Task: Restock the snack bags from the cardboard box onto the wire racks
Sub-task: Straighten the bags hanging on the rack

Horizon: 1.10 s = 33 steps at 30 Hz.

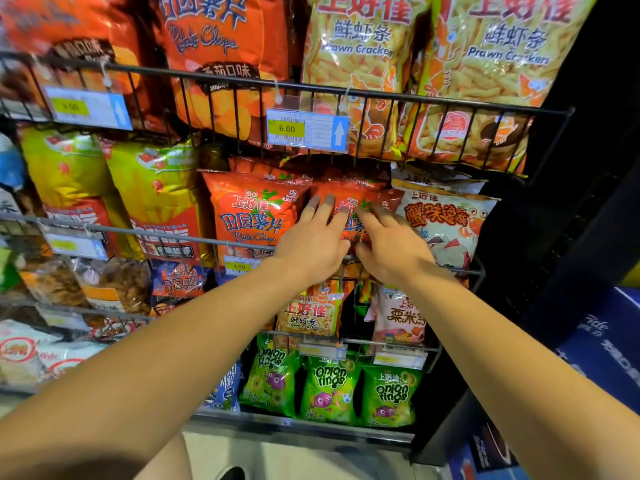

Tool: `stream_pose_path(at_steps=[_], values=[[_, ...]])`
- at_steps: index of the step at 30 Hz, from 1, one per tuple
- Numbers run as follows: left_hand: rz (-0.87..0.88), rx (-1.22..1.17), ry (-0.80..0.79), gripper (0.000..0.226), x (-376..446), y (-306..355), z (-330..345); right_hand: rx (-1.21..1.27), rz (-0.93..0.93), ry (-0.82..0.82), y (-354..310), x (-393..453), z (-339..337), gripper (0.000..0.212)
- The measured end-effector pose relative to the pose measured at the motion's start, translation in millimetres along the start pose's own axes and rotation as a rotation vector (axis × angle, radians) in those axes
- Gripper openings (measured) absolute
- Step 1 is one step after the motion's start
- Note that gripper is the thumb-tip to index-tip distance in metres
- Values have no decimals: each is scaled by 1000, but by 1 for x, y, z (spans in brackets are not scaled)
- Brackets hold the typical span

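An orange-red potato chip bag (pixel 348 197) stands in the middle wire rack (pixel 156 233), between a matching chip bag (pixel 249 216) and a white crab-print bag (pixel 446 220). My left hand (pixel 311 240) lies on its front with fingers stretched upward and pressing it. My right hand (pixel 388 247) touches the same bag from the right, fingers extended across its face. Both hands cover most of the bag's lower half. The cardboard box is out of view.
Large prawn cracker bags (pixel 363 64) fill the top rack behind a price tag (pixel 306 129). Small prawn cracker and green onion ring bags (pixel 329 389) sit in the lower racks. Yellow-green bags (pixel 152 188) stand at left. Blue cartons (pixel 606 341) are stacked at right.
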<state>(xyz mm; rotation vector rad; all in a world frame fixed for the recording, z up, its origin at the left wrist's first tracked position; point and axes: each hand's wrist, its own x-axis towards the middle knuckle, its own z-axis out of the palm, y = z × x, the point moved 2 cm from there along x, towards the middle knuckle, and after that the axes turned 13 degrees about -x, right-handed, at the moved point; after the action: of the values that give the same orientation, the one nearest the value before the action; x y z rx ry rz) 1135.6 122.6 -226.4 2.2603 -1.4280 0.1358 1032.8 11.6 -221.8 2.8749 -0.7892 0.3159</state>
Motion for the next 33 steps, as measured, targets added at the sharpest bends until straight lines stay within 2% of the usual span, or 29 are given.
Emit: stream_pose_path(at_steps=[3, 6, 8, 11, 14, 17, 22, 27, 33], values=[[38, -51, 122, 58, -15, 5, -19, 17, 6, 53, 0, -7, -8, 65], [67, -89, 252, 51, -52, -7, -42, -18, 39, 232, -12, -19, -17, 57], [23, -106, 317, 51, -75, -32, -55, 151, -24, 289, -31, -22, -19, 55], [-139, -171, 394, 58, -91, -76, -70, 439, -134, 301, -67, -17, -16, 60], [-256, -198, 350, 71, -84, -105, -73, 531, -100, 249, -97, -4, -11, 72], [-249, -257, 281, 82, -68, -120, -64, 523, -49, 182, -118, 11, -2, 79], [-185, -363, 227, 87, -44, -134, -56, 506, 99, 210, -138, 28, 9, 76], [-144, -264, 207, 89, -38, -142, -57, 378, 163, 201, -145, 29, 8, 72], [-159, -270, 152, 90, -31, -148, -58, 303, 312, 82, -146, 32, 6, 68]])
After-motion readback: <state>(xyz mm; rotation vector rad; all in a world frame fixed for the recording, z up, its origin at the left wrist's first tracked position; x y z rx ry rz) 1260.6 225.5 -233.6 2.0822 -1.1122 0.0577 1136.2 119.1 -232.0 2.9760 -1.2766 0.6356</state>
